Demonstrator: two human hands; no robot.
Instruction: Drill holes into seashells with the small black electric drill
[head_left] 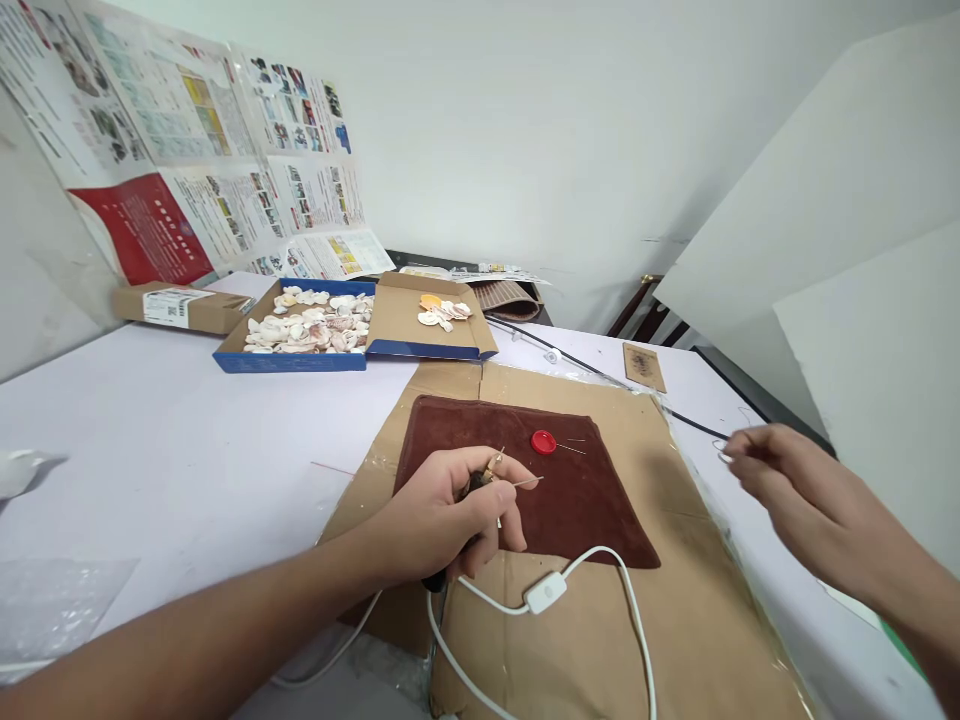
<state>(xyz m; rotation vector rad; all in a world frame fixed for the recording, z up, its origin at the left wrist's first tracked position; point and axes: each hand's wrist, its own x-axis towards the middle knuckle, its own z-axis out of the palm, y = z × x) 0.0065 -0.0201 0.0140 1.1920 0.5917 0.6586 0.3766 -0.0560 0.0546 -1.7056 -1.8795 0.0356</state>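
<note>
"While you watched the left grip (469, 505), what was it closed on?"

"It was clamped on a dark-handled tool (475, 486), with a thin needle-like piece (529, 481) jutting past the thumb."

"And the right grip (802, 490)?"

"Its fingertips were together, near the black cord (697, 424) over the worktop (187, 460); I couldn't tell whether they pinched anything."

"What lay about the left one?"

"Beneath it, a brown mat (600, 500) on cardboard (690, 590); just beyond, a red lid (544, 442) beside thin pins (571, 449). Nearer than it ran a white cable (600, 549), and farther off, leftward, was a blue box (296, 363) of shells (307, 325)."
</note>
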